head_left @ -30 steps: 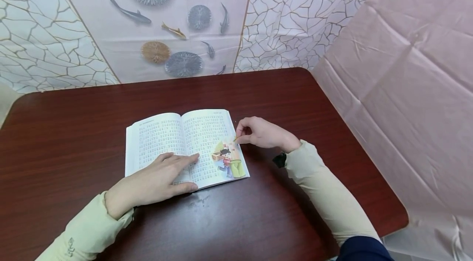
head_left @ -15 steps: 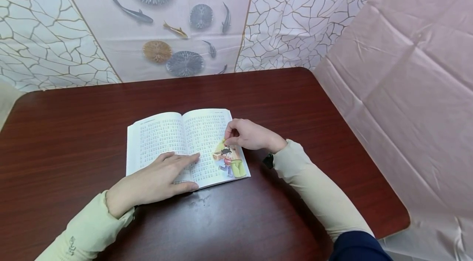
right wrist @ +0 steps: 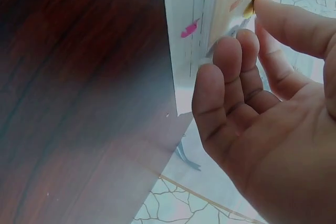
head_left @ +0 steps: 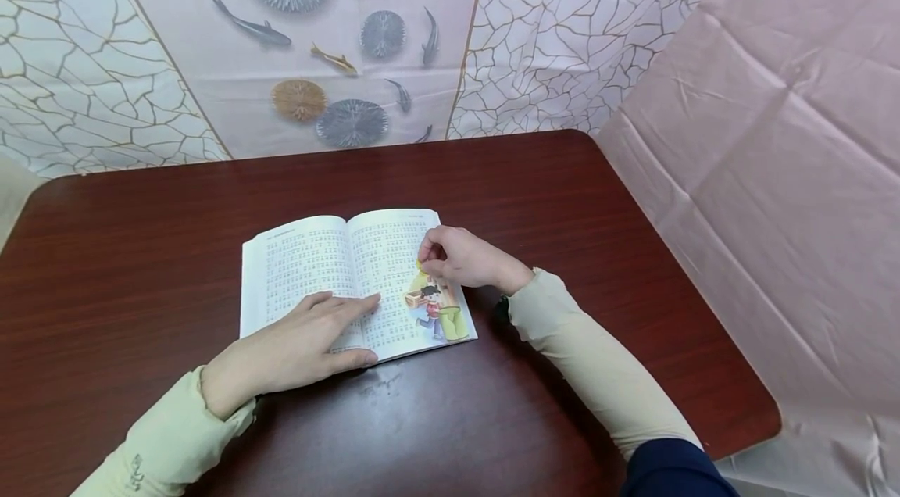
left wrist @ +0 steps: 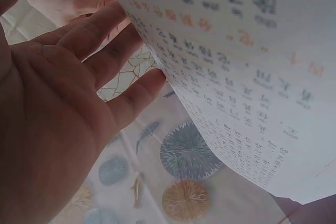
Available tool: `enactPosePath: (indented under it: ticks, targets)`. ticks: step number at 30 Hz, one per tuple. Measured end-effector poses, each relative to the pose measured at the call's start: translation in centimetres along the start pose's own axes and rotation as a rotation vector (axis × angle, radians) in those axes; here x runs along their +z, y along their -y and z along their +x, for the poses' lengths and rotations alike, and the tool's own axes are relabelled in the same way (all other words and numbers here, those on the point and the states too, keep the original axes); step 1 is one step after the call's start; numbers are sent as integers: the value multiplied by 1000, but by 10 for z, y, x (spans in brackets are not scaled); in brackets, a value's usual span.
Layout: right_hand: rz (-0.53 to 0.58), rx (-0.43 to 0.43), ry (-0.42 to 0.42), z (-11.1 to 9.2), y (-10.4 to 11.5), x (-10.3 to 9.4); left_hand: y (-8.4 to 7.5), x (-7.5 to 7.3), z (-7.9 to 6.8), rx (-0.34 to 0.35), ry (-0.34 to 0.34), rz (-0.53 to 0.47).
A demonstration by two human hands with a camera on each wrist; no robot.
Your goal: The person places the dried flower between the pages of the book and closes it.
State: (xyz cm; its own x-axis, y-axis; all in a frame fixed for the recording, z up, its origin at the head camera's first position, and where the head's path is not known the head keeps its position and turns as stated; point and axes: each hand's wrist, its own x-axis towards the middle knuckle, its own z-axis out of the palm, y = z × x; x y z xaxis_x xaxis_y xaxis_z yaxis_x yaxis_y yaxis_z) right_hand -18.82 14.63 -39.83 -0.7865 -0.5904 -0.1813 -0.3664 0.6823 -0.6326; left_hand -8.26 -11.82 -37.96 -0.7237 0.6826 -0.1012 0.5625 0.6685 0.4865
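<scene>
An open book (head_left: 387,247) with printed text lies on the table, a coloured cartoon picture (head_left: 436,309) at the lower right of its right page. My left hand (head_left: 309,341) rests across the lower middle of the pages, fingers extended; in the left wrist view its fingertips touch the page (left wrist: 252,77). Over the right page, just above the picture, my right hand (head_left: 467,256) pinches a small yellow piece (right wrist: 252,6) between thumb and index finger. Most of that piece is hidden by the fingertips, so its kind cannot be told.
The dark red-brown table (head_left: 141,247) extends around the book on all sides. A patterned cloth (head_left: 337,36) hangs behind its far edge, and a plain pinkish cloth (head_left: 773,130) hangs at the right. A pink mark (right wrist: 190,29) shows on the book's edge.
My right hand has moved left, from the right edge of the book to over the right page, still pinching the small yellow piece. My left hand has stayed in place on the book.
</scene>
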Motion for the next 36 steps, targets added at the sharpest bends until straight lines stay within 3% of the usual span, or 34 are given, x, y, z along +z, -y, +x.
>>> enactPosePath:
  ticks: [14,29,36]
  targets:
    - [-1,32,-55,-2,-3,1,0,0,-1,11,-15,7]
    - [-3,73,-75,2,-3,1,0,-1,-1,-4,-23,7]
    - [-18,51,-57,3,-4,2,1,0,-1,2,-30,12]
